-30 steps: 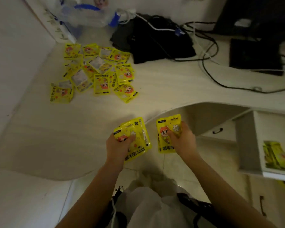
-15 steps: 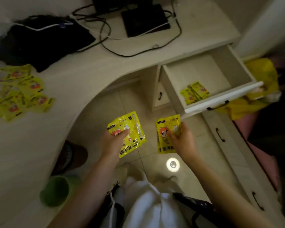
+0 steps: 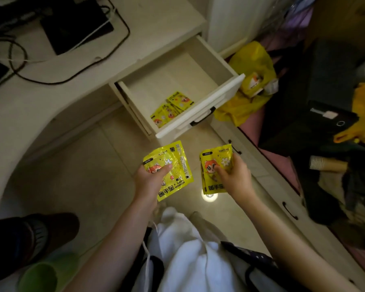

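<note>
Now: we look down past a pale desk (image 3: 167, 34) whose curved edge runs along the left of the view, over a tiled floor (image 3: 82, 169). A dark bed or couch area crowded with clutter fills the right side; we cannot make out most of it. The top drawer (image 3: 200, 107) under the desk's right end is pulled fully out, its front with a black handle facing us. Just beyond the drawer's far corner a yellow bag (image 3: 255, 60) lies crumpled. On the desk a flat black device (image 3: 76, 24) sits among black cables (image 3: 51, 83). Lower left, on the floor, is a dark slipper (image 3: 36, 234), with a green cup (image 3: 38, 275) just beside it. Both of our hands are held above the floor in front of the drawer, near its front but apart from it. The left hand (image 3: 149, 180) grips the left packet (image 3: 177, 165), thumb pressed flat on its printed face and fingers curled beneath; a second packet seems to be fanned out behind it, though we cannot be sure. The right hand (image 3: 237, 175) pinches the right packet (image 3: 214, 163) the same way, thumb on the cartoon figure, fingers round the right edge. The two held packets are near each other, not touching, both face up and roughly upright toward us. Inside the drawer, a few matching stored packets (image 3: 173, 106) lie overlapped against the near front corner; the rest of the drawer bottom is bare wood.
</note>
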Tool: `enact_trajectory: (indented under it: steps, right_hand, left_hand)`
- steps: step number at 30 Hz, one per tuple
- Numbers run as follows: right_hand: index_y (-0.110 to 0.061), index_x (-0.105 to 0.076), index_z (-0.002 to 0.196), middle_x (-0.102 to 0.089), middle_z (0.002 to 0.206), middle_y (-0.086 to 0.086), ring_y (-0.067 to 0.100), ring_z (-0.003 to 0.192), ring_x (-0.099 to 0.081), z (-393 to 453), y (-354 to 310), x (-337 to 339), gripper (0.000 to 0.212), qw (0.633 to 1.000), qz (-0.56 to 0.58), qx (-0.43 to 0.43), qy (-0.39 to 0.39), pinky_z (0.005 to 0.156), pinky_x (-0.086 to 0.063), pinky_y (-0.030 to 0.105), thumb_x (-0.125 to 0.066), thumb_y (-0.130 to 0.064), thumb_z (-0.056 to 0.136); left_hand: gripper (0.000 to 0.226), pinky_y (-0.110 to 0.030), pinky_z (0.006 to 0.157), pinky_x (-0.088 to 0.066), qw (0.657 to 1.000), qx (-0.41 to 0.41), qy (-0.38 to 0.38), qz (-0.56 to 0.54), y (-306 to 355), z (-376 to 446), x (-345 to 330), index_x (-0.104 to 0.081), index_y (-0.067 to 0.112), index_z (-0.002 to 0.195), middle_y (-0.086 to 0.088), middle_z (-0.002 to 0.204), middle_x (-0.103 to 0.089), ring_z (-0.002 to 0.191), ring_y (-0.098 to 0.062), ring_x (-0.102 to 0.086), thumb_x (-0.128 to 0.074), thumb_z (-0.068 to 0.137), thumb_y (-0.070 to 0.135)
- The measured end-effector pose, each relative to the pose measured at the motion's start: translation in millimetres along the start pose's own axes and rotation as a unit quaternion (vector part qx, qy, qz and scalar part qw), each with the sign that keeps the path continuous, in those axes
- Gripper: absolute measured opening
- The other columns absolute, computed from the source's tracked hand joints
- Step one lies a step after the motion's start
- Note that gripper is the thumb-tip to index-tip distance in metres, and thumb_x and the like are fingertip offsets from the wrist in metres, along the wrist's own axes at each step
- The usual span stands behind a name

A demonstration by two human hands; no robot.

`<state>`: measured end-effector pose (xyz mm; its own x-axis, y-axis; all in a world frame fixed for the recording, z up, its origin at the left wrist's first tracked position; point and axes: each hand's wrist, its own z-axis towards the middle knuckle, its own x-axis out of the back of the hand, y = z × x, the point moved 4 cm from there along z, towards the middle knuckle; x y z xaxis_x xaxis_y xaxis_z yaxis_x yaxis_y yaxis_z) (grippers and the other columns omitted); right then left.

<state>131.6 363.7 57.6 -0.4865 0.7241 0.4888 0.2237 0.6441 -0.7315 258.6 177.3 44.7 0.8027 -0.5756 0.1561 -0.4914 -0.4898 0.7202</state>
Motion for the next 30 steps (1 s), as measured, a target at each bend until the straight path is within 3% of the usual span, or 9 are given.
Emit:
enact_trajectory:
  steps: [3, 6, 10, 12, 18, 22, 24, 27, 30]
  right_hand:
    - [-0.022, -0.053, 0.1, -0.062, 0.093, -0.007, 0.011, 0.079, -0.06, 21.5, -0.9, 13.4, 0.016, 1.0, 0.003, -0.011, 0.006, 0.058, -0.042, 0.02, -0.063, -0.019, 0.088]
    - [-0.021, -0.05, 0.097, -0.06, 0.09, -0.007, -0.002, 0.069, -0.054, 48.3, -8.9, 22.0, 0.015, 1.0, -0.003, -0.011, 0.002, 0.048, -0.036, 0.008, -0.062, -0.017, 0.089]
    - [-0.015, -0.055, 0.105, -0.064, 0.095, -0.004, 0.006, 0.075, -0.057, 90.4, -30.5, 31.5, 0.021, 1.0, -0.008, 0.001, 0.007, 0.05, -0.037, 0.006, -0.064, -0.016, 0.087]
    - [-0.013, -0.055, 0.108, -0.066, 0.098, -0.001, 0.014, 0.083, -0.061, 112.6, -45.5, 36.1, 0.023, 1.0, -0.008, 0.002, 0.006, 0.059, -0.042, 0.017, -0.065, -0.016, 0.086]
    - [-0.018, -0.051, 0.095, -0.058, 0.088, -0.006, 0.01, 0.075, -0.055, 179.0, -89.0, 48.8, 0.016, 0.999, -0.047, 0.021, -0.017, 0.054, -0.038, 0.014, -0.064, -0.019, 0.087]
    - [-0.013, -0.058, 0.103, -0.065, 0.096, 0.0, 0.018, 0.086, -0.062, 218.4, -110.5, 51.8, 0.02, 0.997, -0.062, 0.02, -0.037, 0.07, -0.051, 0.029, -0.066, -0.021, 0.086]
    - [-0.012, -0.06, 0.105, -0.068, 0.096, 0.001, 0.021, 0.091, -0.064, 237.9, -119.1, 53.9, 0.023, 0.996, -0.071, 0.029, -0.049, 0.078, -0.054, 0.037, -0.067, -0.022, 0.085]
    - [-0.014, -0.06, 0.107, -0.069, 0.099, 0.0, 0.02, 0.093, -0.065, 270.0, -131.8, 55.4, 0.025, 0.992, -0.096, 0.043, -0.076, 0.081, -0.055, 0.037, -0.067, -0.024, 0.085]
    - [-0.013, -0.059, 0.109, -0.068, 0.101, 0.003, 0.021, 0.092, -0.065, 306.1, -141.4, 54.7, 0.026, 0.988, -0.109, 0.043, -0.1, 0.077, -0.056, 0.036, -0.067, -0.02, 0.085]
  left_hand:
    - [0.038, -0.021, 0.042, -0.049, 1.0, -0.003, -0.003, 0.006, 13.2, 8.7, -22.3, -0.062, 0.018, 0.104, -0.002, 0.091, -0.071, 0.073, -0.016, -0.069, -0.081, 0.072, 0.011]
    - [0.037, -0.021, 0.044, -0.051, 1.0, -0.004, -0.012, 0.002, 27.8, 25.7, -44.0, -0.061, 0.02, 0.102, 0.0, 0.091, -0.07, 0.074, -0.013, -0.069, -0.081, 0.073, 0.011]
    - [0.037, -0.036, 0.07, -0.059, 1.0, -0.004, -0.022, 0.019, 48.3, 58.3, -71.2, -0.06, 0.023, 0.101, 0.0, 0.096, -0.071, 0.084, -0.017, -0.07, -0.082, 0.072, 0.014]
    - [0.033, -0.038, 0.076, -0.058, 0.999, -0.001, -0.022, 0.024, 60.3, 75.2, -82.9, -0.059, 0.025, 0.093, 0.001, 0.096, -0.07, 0.085, -0.016, -0.069, -0.081, 0.073, 0.012]
    - [0.031, -0.026, 0.061, -0.052, 0.999, 0.002, -0.021, 0.026, 97.7, 116.7, -111.8, -0.062, 0.022, 0.095, 0.0, 0.094, -0.072, 0.081, -0.015, -0.069, -0.08, 0.074, 0.01]
    - [0.042, -0.021, 0.054, -0.05, 0.999, 0.008, 0.0, 0.036, 114.5, 140.7, -125.3, -0.062, 0.016, 0.11, -0.002, 0.098, -0.072, 0.079, -0.013, -0.07, -0.081, 0.073, 0.013]
    - [0.043, -0.024, 0.055, -0.054, 0.999, 0.023, 0.012, 0.025, 118.3, 152.2, -132.8, -0.063, 0.015, 0.109, -0.003, 0.098, -0.073, 0.078, -0.015, -0.07, -0.082, 0.071, 0.013]
    - [0.041, -0.045, 0.072, -0.06, 0.998, 0.05, 0.039, 0.0, 123.4, 168.3, -145.1, -0.065, 0.018, 0.105, -0.006, 0.098, -0.073, 0.082, -0.024, -0.072, -0.084, 0.069, 0.014]
    - [0.037, -0.034, 0.06, -0.057, 0.996, 0.058, 0.061, -0.027, 133.5, 180.4, -161.6, -0.065, 0.017, 0.104, -0.005, 0.095, -0.072, 0.079, -0.024, -0.07, -0.082, 0.071, 0.013]
